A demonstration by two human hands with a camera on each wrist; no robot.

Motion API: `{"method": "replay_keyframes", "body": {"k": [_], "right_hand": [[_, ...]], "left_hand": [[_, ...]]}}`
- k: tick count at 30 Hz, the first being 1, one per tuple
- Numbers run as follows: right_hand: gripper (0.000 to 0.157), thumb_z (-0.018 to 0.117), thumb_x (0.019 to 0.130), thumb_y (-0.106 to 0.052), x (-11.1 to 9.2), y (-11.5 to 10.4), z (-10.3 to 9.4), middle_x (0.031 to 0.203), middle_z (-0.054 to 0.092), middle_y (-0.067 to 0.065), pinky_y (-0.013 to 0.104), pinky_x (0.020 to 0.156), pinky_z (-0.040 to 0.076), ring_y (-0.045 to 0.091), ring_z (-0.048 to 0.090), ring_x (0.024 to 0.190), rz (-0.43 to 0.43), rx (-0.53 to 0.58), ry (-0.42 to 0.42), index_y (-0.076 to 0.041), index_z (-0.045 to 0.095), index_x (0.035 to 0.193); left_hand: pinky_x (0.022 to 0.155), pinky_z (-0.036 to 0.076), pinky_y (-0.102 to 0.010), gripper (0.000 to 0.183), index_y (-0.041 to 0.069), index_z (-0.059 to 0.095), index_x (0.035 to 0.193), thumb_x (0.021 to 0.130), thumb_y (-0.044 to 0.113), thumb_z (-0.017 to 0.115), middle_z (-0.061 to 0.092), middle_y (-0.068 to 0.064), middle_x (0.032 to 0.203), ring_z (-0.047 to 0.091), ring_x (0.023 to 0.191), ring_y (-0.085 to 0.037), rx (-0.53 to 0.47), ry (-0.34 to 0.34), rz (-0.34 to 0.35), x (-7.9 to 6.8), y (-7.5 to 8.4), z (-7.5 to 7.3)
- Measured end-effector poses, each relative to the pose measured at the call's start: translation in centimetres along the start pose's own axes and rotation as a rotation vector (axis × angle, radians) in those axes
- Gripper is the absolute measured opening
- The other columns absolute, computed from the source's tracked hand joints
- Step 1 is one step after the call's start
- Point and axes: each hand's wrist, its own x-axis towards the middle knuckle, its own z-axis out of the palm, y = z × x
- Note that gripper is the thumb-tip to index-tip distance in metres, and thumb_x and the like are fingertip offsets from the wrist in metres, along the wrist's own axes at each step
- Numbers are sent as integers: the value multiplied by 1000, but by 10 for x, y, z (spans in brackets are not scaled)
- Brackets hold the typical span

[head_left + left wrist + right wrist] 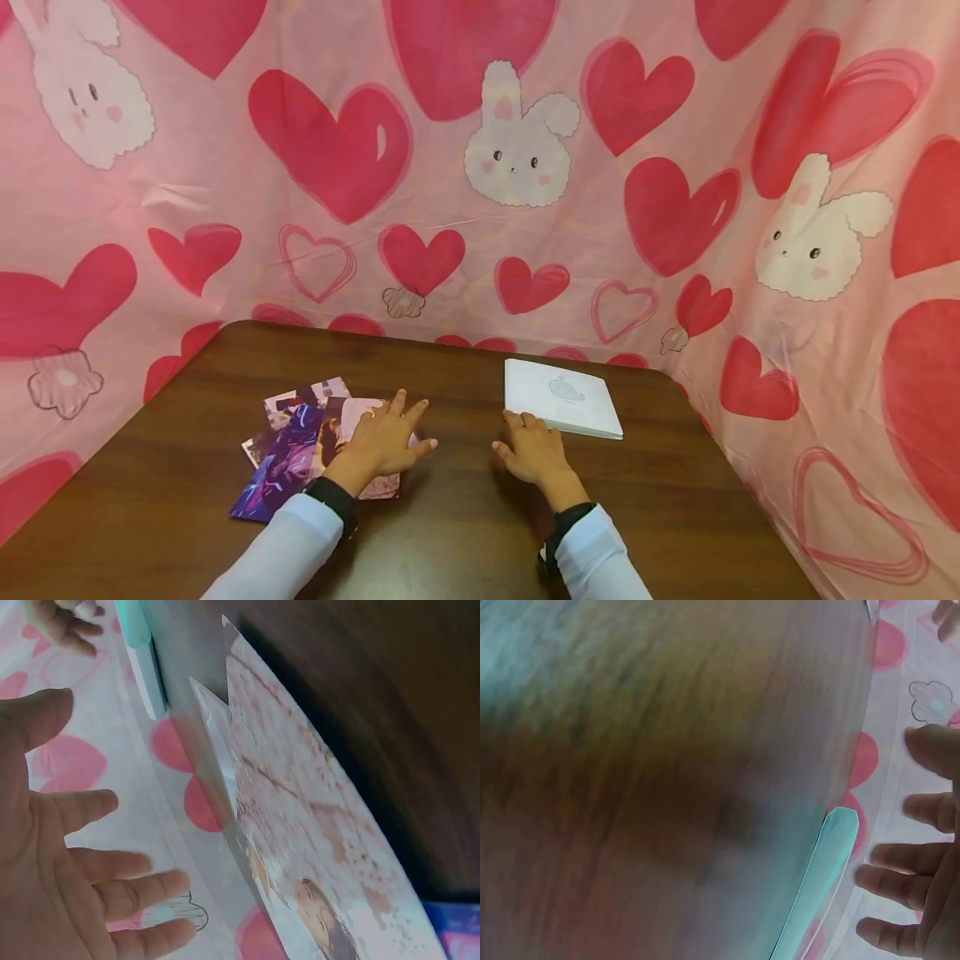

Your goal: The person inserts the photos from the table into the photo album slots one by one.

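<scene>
Left hand: we see the left hand (382, 442) with its fingers spread and nearly straight, holding nothing; in the head view it lies over the right part of the prints, and whether it touches them we cannot tell.
Right hand: the right hand (536, 450) has its fingers extended, with only a slight bend, and also holds nothing; in the head view its fingertips overlap the pad's near left corner, while contact is unclear to us.
Pink-and-brown glossy print: we find this rectangular picture print (330, 433) partly hidden beneath the left hand, its marbled pinkish surface filling much of the left wrist view.
Blue-and-purple glossy print: this rectangular print (281, 471) lies tilted just left of the pink-and-brown one, the two overlapping.
Other prints: we make out a pale multicoloured print (333, 387) showing at the far side of the group, and a small corner of print (257, 446) peeking out at the left.
White rectangular pad: it (566, 400) lies flat on the right, well apart from the prints, with a grey whale-like drawing (566, 388) on top; the wrist views show us a teal edge.
Table: all these rest on the dark brown wood-grain table (450, 533).
Backdrop: pink cloth (442, 200) with red hearts and white rabbits hangs behind.
Wrists: we see white sleeves (277, 550) and black bands (333, 502).
</scene>
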Motion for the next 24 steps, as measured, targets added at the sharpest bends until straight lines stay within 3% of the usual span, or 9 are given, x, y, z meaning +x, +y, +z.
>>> {"method": "replay_keyframes", "body": {"k": [4, 8, 17, 24], "right_hand": [[46, 61, 87, -38, 0, 2, 1, 107, 59, 16, 54, 78, 43, 34, 56, 99, -32, -48, 11, -3, 59, 117], [41, 63, 86, -36, -1, 3, 3, 97, 61, 13, 52, 73, 45, 32, 58, 91, -55, -57, 18, -2, 62, 109], [40, 63, 86, -36, -1, 2, 2, 99, 61, 13, 51, 72, 45, 33, 59, 90, -50, -48, 23, -3, 63, 110], [39, 64, 86, -36, -2, 3, 3, 95, 61, 12, 51, 71, 44, 32, 58, 87, -28, -45, 2, -5, 63, 108]], "left_hand": [[77, 46, -55, 59, 5, 56, 122, 78, 42, 69, 57, -21, 115, 56, 100, -40, 73, 49, 60, 2, -1, 2], [66, 49, -50, 52, 5, 61, 112, 74, 38, 73, 62, -18, 102, 60, 89, -36, 106, 67, 80, 3, -1, 3], [69, 50, -50, 53, 3, 61, 113, 74, 38, 74, 62, -17, 102, 60, 90, -35, 89, 70, 85, 5, -2, 5], [75, 48, -52, 51, 2, 60, 115, 78, 35, 72, 61, -18, 105, 60, 94, -35, 27, 64, 91, 16, 5, 10]]}}
